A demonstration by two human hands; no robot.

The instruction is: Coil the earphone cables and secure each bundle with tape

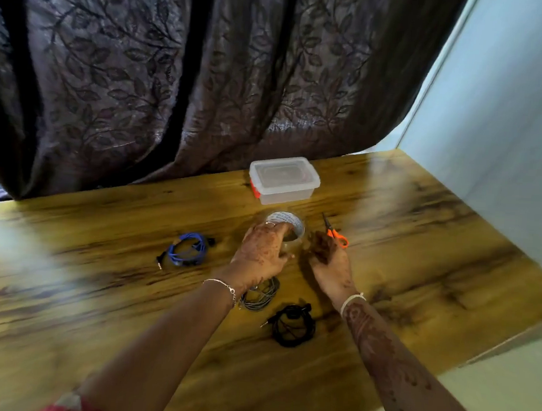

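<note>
A roll of clear tape lies on the wooden table. My left hand grips the roll from the near side, fingers over its rim. My right hand is just right of the roll, fingers curled near its edge; whether it pinches the tape end I cannot tell. A blue coiled earphone cable lies to the left. A grey coiled cable sits partly under my left wrist. A black coiled cable lies nearer, between my forearms.
Orange-handled scissors lie just right of the tape, beside my right hand. A clear lidded plastic box stands behind the roll. A dark patterned curtain hangs at the table's far edge; a pale wall borders the right.
</note>
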